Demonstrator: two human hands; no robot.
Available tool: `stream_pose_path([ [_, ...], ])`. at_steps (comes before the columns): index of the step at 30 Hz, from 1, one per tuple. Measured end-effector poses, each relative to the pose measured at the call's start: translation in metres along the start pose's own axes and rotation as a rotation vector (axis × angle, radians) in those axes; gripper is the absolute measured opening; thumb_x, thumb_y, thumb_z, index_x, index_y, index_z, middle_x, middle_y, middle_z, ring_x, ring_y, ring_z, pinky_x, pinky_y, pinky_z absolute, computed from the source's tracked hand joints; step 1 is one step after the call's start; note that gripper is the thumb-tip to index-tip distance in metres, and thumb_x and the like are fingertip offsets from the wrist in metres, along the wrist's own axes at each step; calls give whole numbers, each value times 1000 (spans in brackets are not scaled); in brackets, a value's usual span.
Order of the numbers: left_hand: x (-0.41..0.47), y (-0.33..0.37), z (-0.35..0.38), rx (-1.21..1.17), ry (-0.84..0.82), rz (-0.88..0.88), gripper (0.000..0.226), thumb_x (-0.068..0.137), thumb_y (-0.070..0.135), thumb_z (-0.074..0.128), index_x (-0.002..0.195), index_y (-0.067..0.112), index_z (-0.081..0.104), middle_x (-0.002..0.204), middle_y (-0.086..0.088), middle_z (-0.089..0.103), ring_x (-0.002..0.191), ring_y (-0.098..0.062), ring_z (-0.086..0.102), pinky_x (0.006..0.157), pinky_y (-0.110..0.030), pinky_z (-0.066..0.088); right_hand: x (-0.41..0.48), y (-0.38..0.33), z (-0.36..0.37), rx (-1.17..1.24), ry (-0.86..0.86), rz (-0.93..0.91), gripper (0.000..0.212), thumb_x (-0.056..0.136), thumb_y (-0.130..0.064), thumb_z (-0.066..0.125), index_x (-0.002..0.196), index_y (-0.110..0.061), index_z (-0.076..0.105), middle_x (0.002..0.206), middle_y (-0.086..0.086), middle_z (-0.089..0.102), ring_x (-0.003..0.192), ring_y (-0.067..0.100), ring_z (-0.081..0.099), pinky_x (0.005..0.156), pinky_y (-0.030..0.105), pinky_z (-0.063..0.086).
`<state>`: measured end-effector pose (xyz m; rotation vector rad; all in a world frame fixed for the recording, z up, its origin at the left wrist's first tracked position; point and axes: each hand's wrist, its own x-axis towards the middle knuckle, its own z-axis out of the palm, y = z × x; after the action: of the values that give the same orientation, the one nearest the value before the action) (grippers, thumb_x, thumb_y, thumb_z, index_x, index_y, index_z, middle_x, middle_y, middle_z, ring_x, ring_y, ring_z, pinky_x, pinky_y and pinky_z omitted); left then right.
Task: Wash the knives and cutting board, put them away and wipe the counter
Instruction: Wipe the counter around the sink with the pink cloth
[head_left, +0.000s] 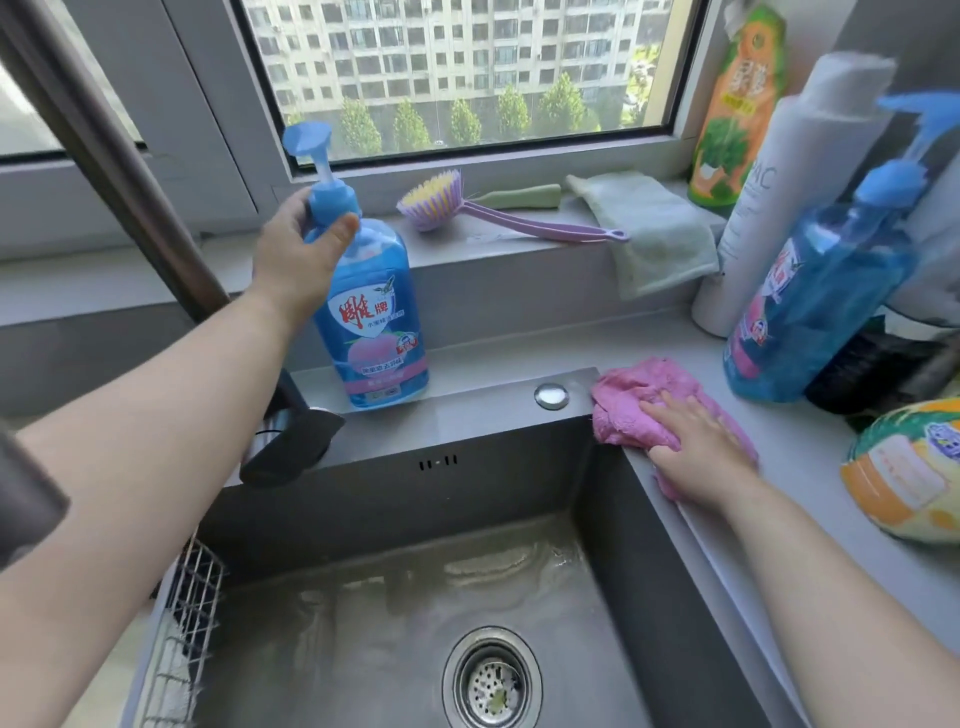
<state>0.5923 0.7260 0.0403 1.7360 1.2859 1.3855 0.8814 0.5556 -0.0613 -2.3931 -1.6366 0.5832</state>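
One view only, from a camera worn on the person's head. It sits close above the near side of the sink, facing forward and steeply down into the basin. The wide lens bends straight edges. Beyond the sink's far rim, the window closes the top of frame.

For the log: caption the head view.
Left hand grips blue pump soap bottle; right hand presses pink cloth on grey counter.

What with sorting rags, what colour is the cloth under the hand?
The cloth is pink; head view.
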Motion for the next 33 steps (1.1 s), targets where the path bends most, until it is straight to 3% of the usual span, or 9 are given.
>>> stream_pose_path([
  [3,-1,-3,0,117,-51,20,39,94,19,47,130,6,44,121,-5,54,107,-13,48,79,-8,36,-24,5,5,1,23,36,60,90,-15,42,145,-31,24,158,-5,6,146,14,3,118,30,0],
  [8,-12,-5,-15,450,-114,0,53,96,33,39,141,6,30,146,-19,31,137,-29,24,114,-38,18,-72,10,12,6,45,112,61,91,-17,42,145,-33,20,158,-6,6,146,14,0,118,31,-2],
  [11,-37,17,-12,468,-61,51,52,97,23,40,143,3,25,151,-17,22,141,-26,16,114,-30,9,-110,10,20,-11,24,136,58,94,-26,40,146,-34,16,158,-5,1,146,15,-3,117,32,-2],
  [14,-77,42,-3,430,-155,99,49,96,17,41,141,3,28,150,-13,26,140,-23,20,111,-26,9,-153,14,31,-23,2,154,56,96,-46,32,147,-33,11,158,-6,0,146,15,-5,117,32,-4],
  [16,-105,50,-2,396,-220,110,46,94,14,44,137,1,35,146,-14,34,136,-24,27,109,-25,14,-178,16,34,173,-7,163,55,98,-44,25,148,-27,11,158,-2,5,146,15,0,117,31,0],
  [19,-155,55,-10,326,-293,120,40,92,8,49,131,0,44,140,-14,43,132,-26,35,110,-28,20,-198,22,26,472,43,160,46,100,-21,36,145,-19,27,153,1,27,142,16,23,114,27,14],
  [21,-190,55,-22,308,-329,114,37,90,5,50,127,1,50,135,-13,48,129,-25,40,107,-25,23,-199,26,28,273,28,130,49,99,-23,37,146,-20,25,155,1,20,144,15,17,114,25,12],
  [24,-239,48,-46,323,-340,83,34,87,0,52,121,1,56,125,-6,54,125,-19,43,103,-21,23,-183,29,36,-81,-11,128,61,98,-42,31,149,-27,1,158,-1,-7,146,16,-7,117,31,-4],
  [33,-316,20,-117,587,-260,-201,27,85,-1,55,110,2,65,123,-17,58,126,-30,45,103,-40,31,-118,32,19,-152,9,136,52,100,-36,20,149,-23,7,159,2,-2,146,21,-4,117,37,-3],
])
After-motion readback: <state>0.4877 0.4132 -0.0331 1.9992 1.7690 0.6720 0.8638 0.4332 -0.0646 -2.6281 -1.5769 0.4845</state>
